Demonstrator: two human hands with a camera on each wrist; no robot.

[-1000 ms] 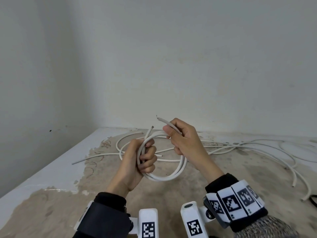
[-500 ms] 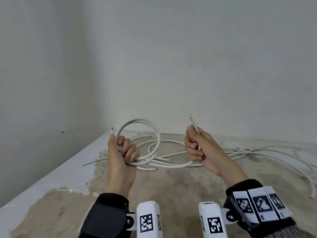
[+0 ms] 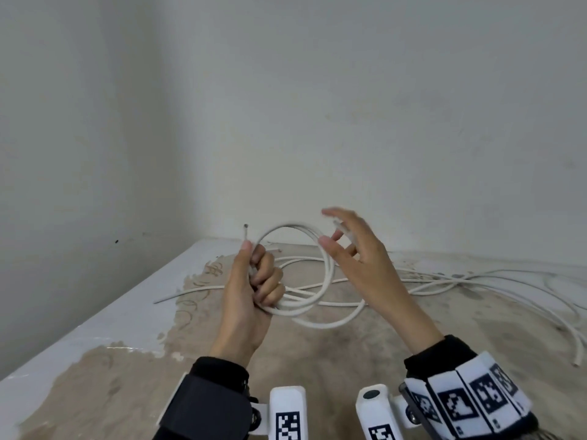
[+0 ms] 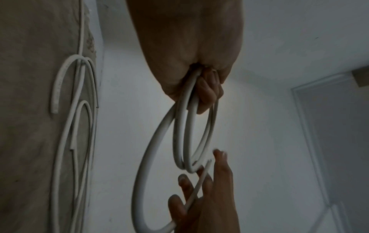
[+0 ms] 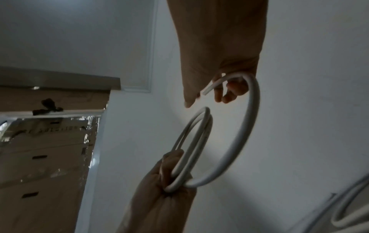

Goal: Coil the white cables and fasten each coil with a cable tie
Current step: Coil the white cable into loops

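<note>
My left hand (image 3: 260,281) grips a white cable coil (image 3: 330,271) of a few loops, held upright above the table; one cut end (image 3: 246,231) sticks up past the thumb. My right hand (image 3: 349,249) is beside the coil's right edge with its fingers spread. The cable's other end (image 3: 341,228) lies across those fingers. From it a wider outer loop (image 5: 249,126) swings down to the left hand (image 5: 159,197). In the left wrist view the coil (image 4: 180,134) hangs from my fist, and the free end crosses the right hand (image 4: 203,197). No cable tie is visible.
Several loose white cables (image 3: 476,281) sprawl over the worn brown table (image 3: 317,360) behind and to the right of my hands, one end (image 3: 576,365) near the right edge. Walls close in at the back and left. The table's white left border (image 3: 95,328) runs diagonally.
The right hand, which held the free end in a fist, has spread its fingers and moved left up to the coil. The left hand still grips the coil, now slightly further right.
</note>
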